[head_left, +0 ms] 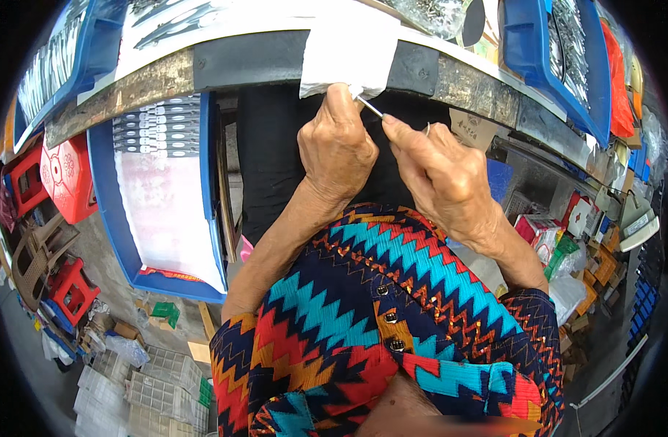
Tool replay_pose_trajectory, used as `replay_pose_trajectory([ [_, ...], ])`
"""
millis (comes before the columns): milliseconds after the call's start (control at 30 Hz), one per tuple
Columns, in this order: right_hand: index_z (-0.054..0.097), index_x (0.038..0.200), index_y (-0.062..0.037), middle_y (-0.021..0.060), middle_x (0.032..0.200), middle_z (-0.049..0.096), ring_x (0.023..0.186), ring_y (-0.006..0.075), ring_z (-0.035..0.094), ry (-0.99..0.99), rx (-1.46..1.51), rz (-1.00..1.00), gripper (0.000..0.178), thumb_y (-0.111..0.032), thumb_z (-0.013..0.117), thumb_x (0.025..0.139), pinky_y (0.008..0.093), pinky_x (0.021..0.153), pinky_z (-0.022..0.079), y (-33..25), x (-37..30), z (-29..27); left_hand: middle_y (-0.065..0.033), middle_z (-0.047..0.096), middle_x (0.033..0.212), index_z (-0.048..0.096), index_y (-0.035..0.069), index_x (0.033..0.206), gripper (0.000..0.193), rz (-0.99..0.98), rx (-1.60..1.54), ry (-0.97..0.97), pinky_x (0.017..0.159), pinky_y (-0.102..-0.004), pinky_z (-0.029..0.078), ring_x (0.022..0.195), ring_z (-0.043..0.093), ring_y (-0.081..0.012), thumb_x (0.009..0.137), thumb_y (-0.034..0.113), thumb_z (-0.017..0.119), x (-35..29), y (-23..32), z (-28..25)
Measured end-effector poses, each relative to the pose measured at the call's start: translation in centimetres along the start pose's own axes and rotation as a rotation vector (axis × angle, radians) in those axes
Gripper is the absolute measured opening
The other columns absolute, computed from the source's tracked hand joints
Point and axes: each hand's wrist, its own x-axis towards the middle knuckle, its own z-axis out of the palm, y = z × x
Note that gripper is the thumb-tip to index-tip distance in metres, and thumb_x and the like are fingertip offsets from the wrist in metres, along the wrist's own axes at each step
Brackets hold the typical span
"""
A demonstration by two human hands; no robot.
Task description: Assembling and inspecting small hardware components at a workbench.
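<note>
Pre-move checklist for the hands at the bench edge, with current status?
1. Left hand pinching the white bag at its lower edge: ok.
2. Thin metal pin spans between both hands: ok.
3. Right hand fingertips on the pin's end: ok.
4. Pin tip inside the bag: cannot tell, hidden by the thumb.
5. Bag lies over the bench edge, not slipping: cannot tell.

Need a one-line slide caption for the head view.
Left hand and right hand pinch a thin metal pin below a white packet.
</note>
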Motion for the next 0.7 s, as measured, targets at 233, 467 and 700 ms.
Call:
replay_pose_trajectory([
  [233,0.058,0.103,0.0015,0.0086,0.069,0.056,0.049,0.0107,0.05,-0.109,1.282,0.719,0.022,-0.006,0.055,0.083,0.0217,0.039,0.037,1.0,0.3,-0.7,-0.0148,0.05,0.06,0.041,-0.001,0.076,0.013,0.009,0.107,0.052,0.044,-0.0367,0.045,0.053,0.057,-0.0323,0.074,-0.001,0.054,-0.1,0.2,0.5],
  [467,0.053,0.111,0.0002,0.0091,0.068,0.051,0.044,0.0089,0.045,-0.146,2.09,0.742,0.033,-0.011,0.059,0.08,0.0186,0.035,0.031,2.0,-0.6,0.7,-0.0218,0.053,0.061,0.042,-0.003,0.086,0.012,-0.021,0.03,0.027,0.046,-0.0429,0.044,0.057,0.057,-0.0388,0.077,-0.003,0.05,0.0,0.4,0.4],
  [700,0.059,0.096,-0.0063,0.0099,0.068,0.05,0.051,0.0194,0.056,0.315,0.113,-0.072,0.025,-0.007,0.065,0.072,0.03,0.042,0.045,1.3,-0.8,0.7,-0.0217,0.054,0.062,0.043,-0.005,0.091,0.014,0.046,0.015,0.07,0.047,-0.0421,0.045,0.059,0.059,-0.0392,0.079,-0.003,0.051,-0.2,0.1,0.3],
])
